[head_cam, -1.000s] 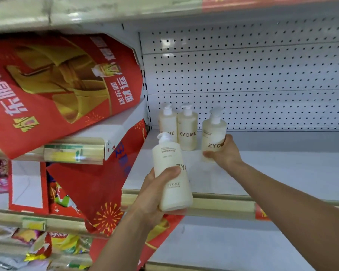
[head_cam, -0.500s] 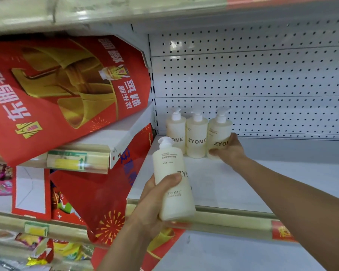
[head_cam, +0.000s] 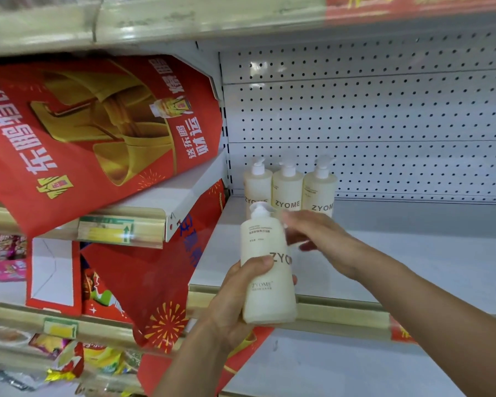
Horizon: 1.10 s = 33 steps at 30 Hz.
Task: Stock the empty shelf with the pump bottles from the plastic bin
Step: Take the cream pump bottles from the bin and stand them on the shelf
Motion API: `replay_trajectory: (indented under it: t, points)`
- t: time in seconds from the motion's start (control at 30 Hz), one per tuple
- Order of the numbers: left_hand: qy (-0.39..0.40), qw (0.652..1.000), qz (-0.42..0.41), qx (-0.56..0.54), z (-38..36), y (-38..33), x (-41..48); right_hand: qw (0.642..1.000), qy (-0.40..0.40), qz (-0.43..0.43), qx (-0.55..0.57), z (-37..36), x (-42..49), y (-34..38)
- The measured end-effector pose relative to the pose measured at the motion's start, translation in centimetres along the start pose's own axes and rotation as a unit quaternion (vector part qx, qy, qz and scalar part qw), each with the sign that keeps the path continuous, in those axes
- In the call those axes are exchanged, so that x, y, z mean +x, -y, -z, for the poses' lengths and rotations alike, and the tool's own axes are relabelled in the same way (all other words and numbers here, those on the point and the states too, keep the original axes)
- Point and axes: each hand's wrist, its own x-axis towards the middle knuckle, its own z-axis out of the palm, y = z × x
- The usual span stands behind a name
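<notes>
Three cream ZYOME pump bottles stand in a row at the back left of the white shelf (head_cam: 413, 262): the left bottle (head_cam: 257, 186), the middle bottle (head_cam: 287, 190) and the right bottle (head_cam: 319, 191). My left hand (head_cam: 235, 299) grips a fourth pump bottle (head_cam: 267, 270) upright in front of the shelf edge. My right hand (head_cam: 315, 233) is blurred, fingers apart, holding nothing, just right of the held bottle's pump and in front of the row. The plastic bin is out of view.
A perforated white back panel (head_cam: 384, 116) closes the shelf behind. A big red and gold carton (head_cam: 98, 133) leans on the neighbouring shelf at left. A beige price rail (head_cam: 341, 310) runs along the shelf front. Snack packets (head_cam: 69, 359) lie lower left.
My right hand has let go of the third bottle, which now stands in the row, and has pulled back toward the bottle in my left hand. The view moved closer.
</notes>
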Motion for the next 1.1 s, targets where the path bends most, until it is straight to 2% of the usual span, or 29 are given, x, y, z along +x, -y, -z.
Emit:
replay_trajectory:
  t: [0.03,0.1,0.2,0.27,0.4,0.6,0.73,0.87,1.1]
  points:
    - [0.008,1.000,-0.002,0.017,-0.2,0.1,-0.2,0.998,0.064,-0.006,-0.008,-0.5,-0.7,0.6]
    - [0.023,0.998,-0.009,0.055,-0.6,0.2,-0.4,0.994,0.106,0.007,0.003,-1.1,-1.5,1.6]
    - [0.025,0.995,-0.025,0.089,-1.0,-0.2,-0.7,0.996,0.076,0.036,0.029,-1.2,-2.2,2.8]
    - [0.013,0.986,-0.052,0.158,-1.4,-0.9,-0.9,0.996,0.043,0.061,0.047,-1.3,-2.6,3.3]
    - [-0.046,0.932,-0.173,0.314,-1.7,-1.5,-0.8,0.992,-0.030,0.122,0.015,-2.4,-3.1,3.8]
    - [-0.138,0.880,-0.261,0.373,0.2,-3.1,1.4,0.987,-0.055,0.137,-0.060,-1.8,-2.7,2.9]
    - [-0.191,0.860,-0.270,0.389,2.7,-4.1,4.2,0.972,-0.101,0.146,-0.152,-0.5,-3.5,0.2]
    - [-0.213,0.860,-0.259,0.384,4.6,-4.6,6.9,0.947,-0.093,0.158,-0.263,0.2,-4.2,-2.2]
    - [-0.198,0.865,-0.227,0.402,5.5,-5.5,9.5,0.932,-0.074,0.175,-0.310,0.6,-5.0,-4.3]
